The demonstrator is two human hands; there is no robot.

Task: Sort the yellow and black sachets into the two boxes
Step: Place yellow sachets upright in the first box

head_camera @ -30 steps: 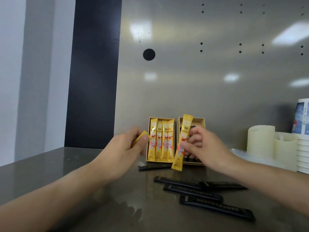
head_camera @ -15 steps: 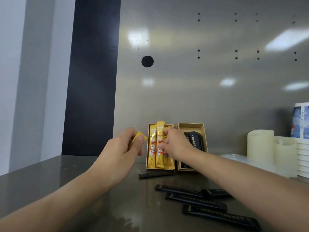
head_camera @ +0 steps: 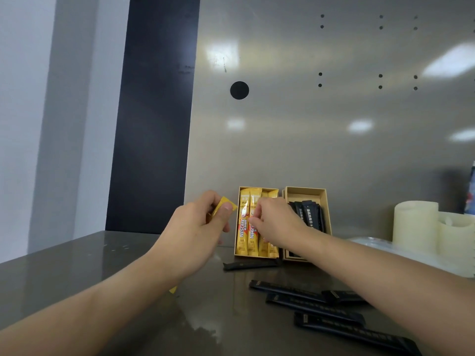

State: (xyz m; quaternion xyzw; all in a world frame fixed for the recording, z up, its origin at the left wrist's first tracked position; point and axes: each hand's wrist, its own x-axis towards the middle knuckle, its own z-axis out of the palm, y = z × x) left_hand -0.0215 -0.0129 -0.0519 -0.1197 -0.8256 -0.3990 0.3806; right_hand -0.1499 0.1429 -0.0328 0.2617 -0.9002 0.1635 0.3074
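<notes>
Between the thumb and fingers of the left hand (head_camera: 195,232) sat a yellow sachet (head_camera: 224,205), pinched tight near its top end. Most of it was hidden behind the hand. A small yellow bit poked out under the wrist, and I think that was its other end.

Just to the right of those fingers stood the left box (head_camera: 257,256) with a yellow row (head_camera: 245,227) in it. The right hand (head_camera: 276,223) lay over that row with its fingers curled down. Its fingertips touched the packs, but I could not tell if they gripped one or only pushed it flat.

Right beside that hand was the right box (head_camera: 305,195), with black sachets (head_camera: 309,214) inside. Loose black sachets (head_camera: 316,308) lay on the table (head_camera: 77,273), nearer than both hands and well apart from the fingers. The nearest one was cut off at the picture's edge.

A sachet looked light and thin, a bit floppy, with a shiny, slippery skin. I would take it by the flat sealed end or the middle, with a soft pinch so it would not bend or slide.
</notes>
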